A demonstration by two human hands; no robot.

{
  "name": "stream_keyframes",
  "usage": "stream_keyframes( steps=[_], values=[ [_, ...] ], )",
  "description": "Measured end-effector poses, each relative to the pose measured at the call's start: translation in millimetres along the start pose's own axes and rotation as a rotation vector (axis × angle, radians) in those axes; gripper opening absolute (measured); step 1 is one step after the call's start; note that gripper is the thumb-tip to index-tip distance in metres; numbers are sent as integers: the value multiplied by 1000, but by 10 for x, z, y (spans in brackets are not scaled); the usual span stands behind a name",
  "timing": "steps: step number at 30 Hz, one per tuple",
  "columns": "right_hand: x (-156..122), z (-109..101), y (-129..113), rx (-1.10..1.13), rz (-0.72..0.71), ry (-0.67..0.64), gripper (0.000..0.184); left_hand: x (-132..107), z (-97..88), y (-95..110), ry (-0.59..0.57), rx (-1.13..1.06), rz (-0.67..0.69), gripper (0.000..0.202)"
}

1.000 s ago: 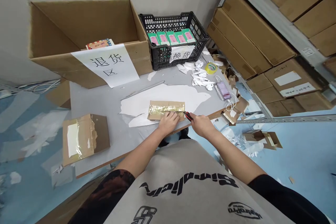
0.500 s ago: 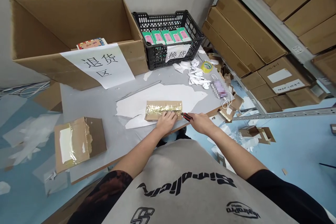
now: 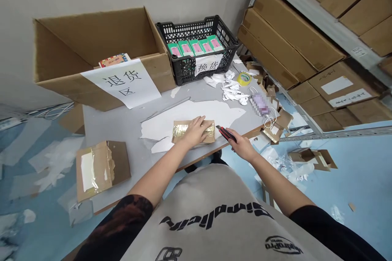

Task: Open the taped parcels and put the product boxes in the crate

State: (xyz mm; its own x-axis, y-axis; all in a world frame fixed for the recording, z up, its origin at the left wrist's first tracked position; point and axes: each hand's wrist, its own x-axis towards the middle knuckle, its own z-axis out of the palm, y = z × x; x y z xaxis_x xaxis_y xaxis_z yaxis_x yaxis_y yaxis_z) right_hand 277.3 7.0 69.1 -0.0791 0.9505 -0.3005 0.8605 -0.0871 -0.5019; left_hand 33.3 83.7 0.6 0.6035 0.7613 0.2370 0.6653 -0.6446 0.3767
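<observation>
Taped box (image 3: 178, 130) lengthwise left-to-right beneath left hand (image 3: 195, 131), grip unclear; right hand (image 3: 241, 145) round cutter (image 3: 226, 133), blade (image 3: 217, 127) boxward.

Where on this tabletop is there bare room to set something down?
The widest bare patch lies between the torn carton, the large box and the ragged white area. That white area also has room behind the taped box under the left hand. It is crowded at the right end: crumpled paper, yellow tape, purple item.

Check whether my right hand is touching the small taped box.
Apart: the head view shows grey tabletop between the right hand and the small taped box.
</observation>
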Motion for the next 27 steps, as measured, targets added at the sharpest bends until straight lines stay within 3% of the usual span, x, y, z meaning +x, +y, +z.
stream_keyframes(
  steps=[3, 10, 16, 27],
  values=[
    [19, 45, 24, 173, 56, -25, 50, 127, 43, -101, -65, 93, 79, 52],
    [30, 197, 44, 578, 245, -93, 51, 97, 109, -69, -46, 205, 136, 30],
    [50, 264, 72, 672, 277, -94, 51, 94, 131, -57, -68, 270, 163, 14],
    [74, 424, 189, 910, 280, -118, 51, 103, 85, -36, -99, 259, 152, 15]
  ],
)
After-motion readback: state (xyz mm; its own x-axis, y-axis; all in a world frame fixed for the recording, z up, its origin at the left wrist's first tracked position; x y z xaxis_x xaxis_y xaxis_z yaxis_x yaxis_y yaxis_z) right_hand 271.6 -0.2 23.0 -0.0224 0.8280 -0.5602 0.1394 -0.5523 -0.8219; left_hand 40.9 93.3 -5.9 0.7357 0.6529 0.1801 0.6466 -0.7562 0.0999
